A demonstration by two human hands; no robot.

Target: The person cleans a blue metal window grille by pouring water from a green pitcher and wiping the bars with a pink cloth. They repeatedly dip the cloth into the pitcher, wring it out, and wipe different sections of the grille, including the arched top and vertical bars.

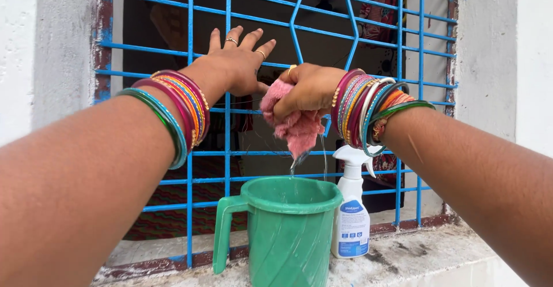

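Two hands: right hand (308,88) squeezes pink cloth (294,127) hanging below it; left hand (233,65) spread open beside.

We see a pink, nubby terry cloth (294,123), soaked and dripping. Below it stands a green ribbed plastic jug (288,235), smooth with a soft sheen. Beside that, a white plastic spray bottle (351,218) carries a glossy blue-and-white paper label. The blue painted metal window grille (227,148) looks slick, its paint chipped at the frame. The grey concrete sill (415,258) is rough and stained. Our glossy multicoloured bangles (178,111) gleam.
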